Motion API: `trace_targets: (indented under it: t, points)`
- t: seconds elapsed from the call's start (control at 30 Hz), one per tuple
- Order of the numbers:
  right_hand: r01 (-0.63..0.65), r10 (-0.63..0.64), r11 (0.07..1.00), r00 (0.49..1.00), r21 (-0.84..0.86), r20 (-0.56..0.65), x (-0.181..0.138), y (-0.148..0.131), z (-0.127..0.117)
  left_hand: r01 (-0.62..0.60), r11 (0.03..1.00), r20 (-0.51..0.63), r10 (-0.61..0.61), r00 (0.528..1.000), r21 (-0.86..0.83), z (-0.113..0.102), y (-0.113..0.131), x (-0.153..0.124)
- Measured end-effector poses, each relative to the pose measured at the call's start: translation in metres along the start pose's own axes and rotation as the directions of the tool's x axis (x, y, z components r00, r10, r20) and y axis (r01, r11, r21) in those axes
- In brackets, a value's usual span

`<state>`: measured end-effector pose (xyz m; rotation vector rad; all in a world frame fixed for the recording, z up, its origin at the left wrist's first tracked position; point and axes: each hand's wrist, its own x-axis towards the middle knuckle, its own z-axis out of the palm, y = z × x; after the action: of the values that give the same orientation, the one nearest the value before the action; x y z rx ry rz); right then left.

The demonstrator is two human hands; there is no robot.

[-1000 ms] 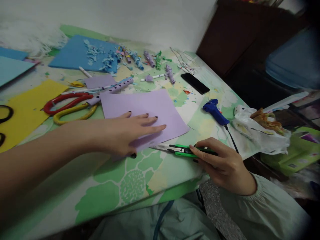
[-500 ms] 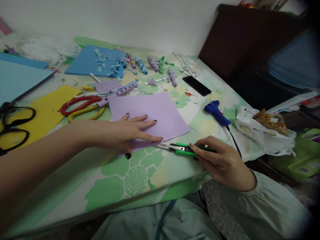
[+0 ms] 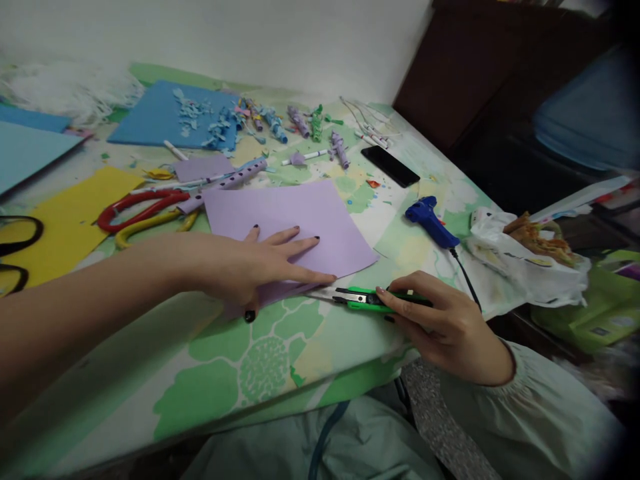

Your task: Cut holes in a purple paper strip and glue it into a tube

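Note:
My left hand (image 3: 255,261) lies flat with fingers spread on a folded lilac paper sheet (image 3: 300,217), pressing its near edge onto the table (image 3: 260,360). My right hand (image 3: 440,327) grips a green utility knife (image 3: 367,299) lying low along the table. Its blade (image 3: 323,294) points left and meets the paper's near right edge just below my left fingertips.
A blue glue gun (image 3: 429,221) with a black cord lies right of the paper. Beyond are a black phone (image 3: 390,165), red and yellow scissors (image 3: 143,212), yellow paper (image 3: 65,223), blue sheets (image 3: 160,117) with scraps, rolled paper bits, and a plastic bag with food (image 3: 525,257).
The view shifted slightly. Both hands stay almost in place; the knife blade sits a little further under the paper's edge near my left fingertips.

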<state>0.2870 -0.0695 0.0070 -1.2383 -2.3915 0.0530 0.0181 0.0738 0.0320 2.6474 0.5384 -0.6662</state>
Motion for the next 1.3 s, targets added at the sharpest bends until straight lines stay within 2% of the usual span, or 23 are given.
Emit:
trace_targets:
  t: [0.13, 0.5, 0.77, 1.3]
  points:
    - [0.010, -0.010, 1.000, 1.000, -0.001, 0.008, 0.000, 0.000, 0.000, 0.021, 1.000, 0.029, -0.021, 0.999, -0.004, -0.004, 0.001, 0.004]
    - [0.025, -0.026, 0.999, 0.999, 0.019, 0.027, -0.001, 0.001, 0.001, -0.003, 0.999, 0.021, 0.004, 1.000, -0.047, -0.006, -0.009, 0.011]
    - [-0.061, 0.062, 0.998, 0.997, -0.002, 0.055, -0.009, -0.016, -0.001, 0.006, 0.999, 0.044, -0.004, 0.999, -0.047, -0.006, -0.009, 0.011]
    - [-0.056, 0.057, 0.998, 0.998, -0.016, 0.037, -0.009, -0.020, 0.001, -0.038, 0.998, -0.019, 0.037, 0.999, -0.056, -0.004, -0.011, 0.011]
